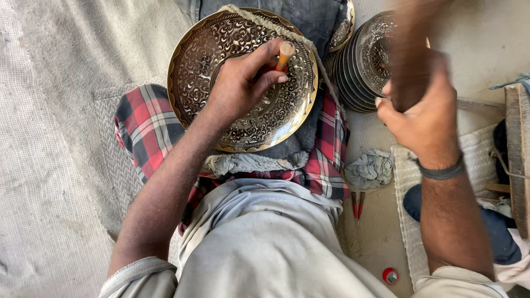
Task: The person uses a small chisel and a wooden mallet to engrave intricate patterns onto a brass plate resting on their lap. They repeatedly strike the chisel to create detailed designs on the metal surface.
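Where grey matting (49,165) spreads, engraved plate (210,49) rests.

Soft, even daylight fills the scene, bright without harshness, and shadows are faint. The engraved brass plate (243,80) is the sharpest thing, its raised pattern crisp, with pale glints along its rim nearest the person. To the right of the plate, the right hand (422,113) and the dark wooden mallet (411,49) are smeared by motion blur. The stacked plates (364,60) beyond show small white highlights
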